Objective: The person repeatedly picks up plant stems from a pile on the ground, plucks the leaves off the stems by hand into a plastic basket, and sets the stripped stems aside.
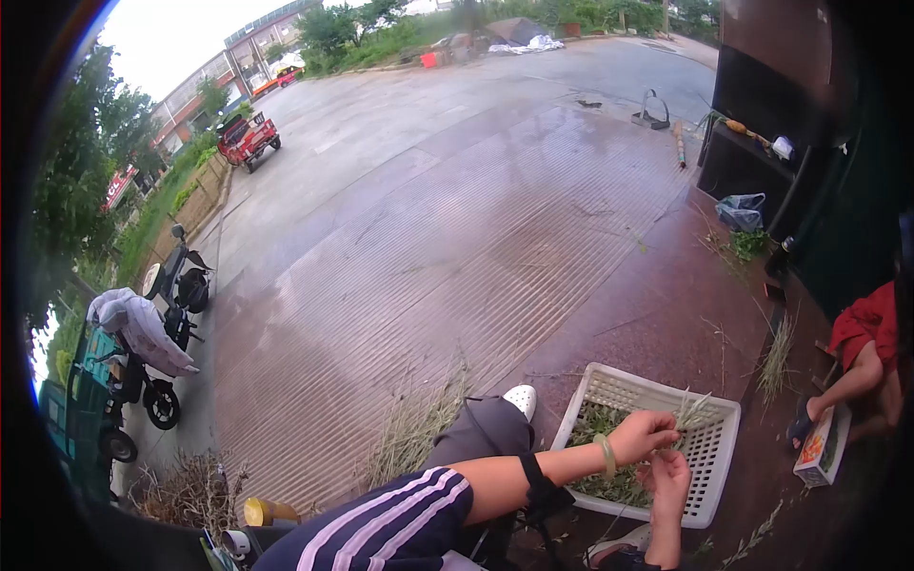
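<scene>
My left hand, with a pale bangle at its wrist, is closed in a pinch over a white plastic basket. A thin green plant sprig sticks out beyond its fingertips. Just below, my right hand has its fingers bent together close to the left fingertips. What lies between the right fingers is too small to make out. Inside the basket, under and beside my hands, is a layer of picked green leaves.
Long cut stalks lie left of my knee. Dry twigs are heaped at lower left. A person in red sits at right near a small box. Scooters stand at left; a red three-wheeler is farther off.
</scene>
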A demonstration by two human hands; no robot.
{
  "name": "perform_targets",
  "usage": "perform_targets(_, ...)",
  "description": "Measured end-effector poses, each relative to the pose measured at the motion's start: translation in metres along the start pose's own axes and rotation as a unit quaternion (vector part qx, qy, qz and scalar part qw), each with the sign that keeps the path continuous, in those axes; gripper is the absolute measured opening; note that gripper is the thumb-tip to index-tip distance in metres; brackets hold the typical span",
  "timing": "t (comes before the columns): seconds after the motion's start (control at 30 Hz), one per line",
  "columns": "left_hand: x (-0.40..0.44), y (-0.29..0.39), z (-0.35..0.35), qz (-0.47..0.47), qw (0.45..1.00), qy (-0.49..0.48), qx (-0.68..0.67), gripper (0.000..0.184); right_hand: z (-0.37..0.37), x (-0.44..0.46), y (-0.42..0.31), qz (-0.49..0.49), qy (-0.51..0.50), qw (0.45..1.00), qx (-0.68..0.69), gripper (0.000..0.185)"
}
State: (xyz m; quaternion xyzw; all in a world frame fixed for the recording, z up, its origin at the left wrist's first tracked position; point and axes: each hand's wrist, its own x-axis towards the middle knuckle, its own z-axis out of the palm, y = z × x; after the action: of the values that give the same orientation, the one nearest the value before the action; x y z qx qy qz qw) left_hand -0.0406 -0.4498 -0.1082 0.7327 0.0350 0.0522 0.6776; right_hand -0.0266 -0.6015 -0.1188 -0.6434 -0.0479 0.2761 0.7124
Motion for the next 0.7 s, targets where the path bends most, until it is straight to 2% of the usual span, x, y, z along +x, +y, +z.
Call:
perform_targets(0.07,0.002,-0.011,0.001,-0.007,1.0,-0.023,-0.005,0.018,0.002,0.001,-0.005,-0.075,0.055,0.995,-0.025,0.014)
perform_targets(0.17,-0.003,0.003,0.001,-0.053,0.991,-0.122,0.027,0.017,-0.012,0.004,-0.013,-0.13,0.024,0.991,-0.027,0.018)
perform_targets(0.2,-0.006,0.004,0.003,-0.013,0.993,-0.113,0.04,0.015,-0.011,0.006,-0.014,-0.144,0.038,0.989,-0.013,0.014)
perform_targets(0.3,-0.007,0.006,0.003,-0.065,0.987,-0.144,-0.023,0.012,-0.023,0.011,-0.005,-0.129,0.07,0.988,-0.041,0.009)
perform_targets(0.4,-0.007,-0.007,0.003,-0.094,0.978,-0.129,-0.136,0.011,-0.011,0.007,-0.013,-0.139,0.08,0.987,0.013,0.01)
perform_targets(0.43,-0.008,0.005,-0.001,-0.099,0.982,-0.12,-0.111,0.011,-0.015,0.005,-0.012,-0.122,0.083,0.989,0.006,0.011)
perform_targets(0.53,-0.008,0.002,-0.003,-0.103,0.965,-0.116,-0.212,0.013,-0.012,0.003,-0.014,-0.139,0.093,0.986,0.005,0.01)
perform_targets(0.6,-0.008,0.009,-0.008,-0.098,0.958,-0.132,-0.233,0.012,-0.009,0.003,-0.017,-0.134,0.104,0.985,0.01,0.009)
perform_targets(0.7,-0.007,0.006,-0.011,-0.067,0.966,-0.093,-0.233,0.013,-0.009,0.001,-0.018,-0.125,0.093,0.987,-0.025,0.008)
